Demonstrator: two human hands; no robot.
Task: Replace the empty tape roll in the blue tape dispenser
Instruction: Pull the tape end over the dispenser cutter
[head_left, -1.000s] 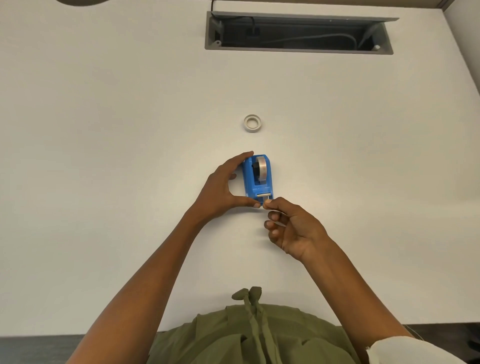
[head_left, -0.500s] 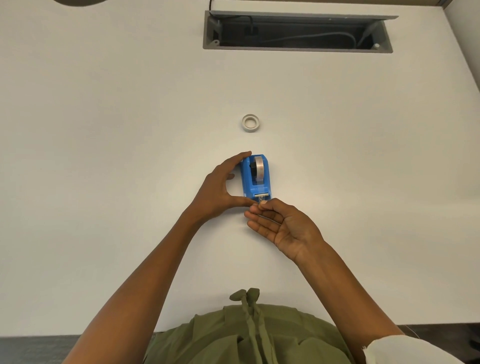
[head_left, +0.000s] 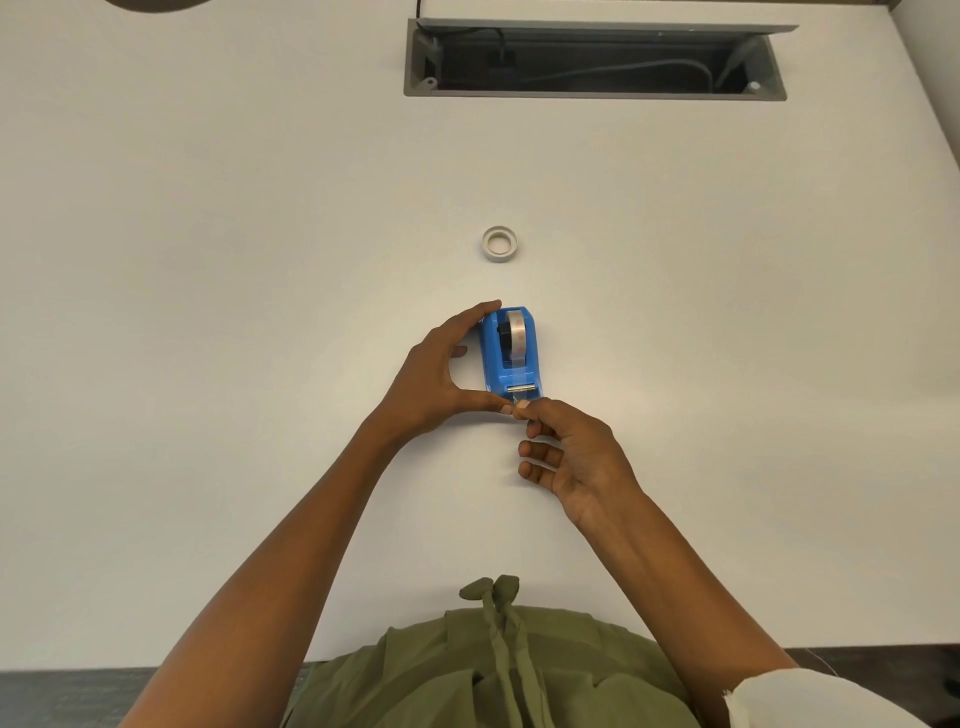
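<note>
1. One blue plastic tape dispenser (head_left: 511, 353) stands on the white table (head_left: 208, 312), near its middle, with one clear tape roll (head_left: 517, 335) seated upright in its cradle on a black hub.
2. Its long axis runs away from the person; the metal cutter end (head_left: 521, 388) points toward them, the rounded end away.
3. One empty white tape core (head_left: 499, 243) lies flat, well apart beyond the dispenser.
4. The left hand (head_left: 434, 379) grips the dispenser, forefinger on the far end, thumb at the near end.
5. The right hand (head_left: 571, 452) pinches the tape's loose end just beside the cutter, other fingers loosely curled.
6. One grey open cable tray (head_left: 592, 60) sits at the table's far edge.
</note>
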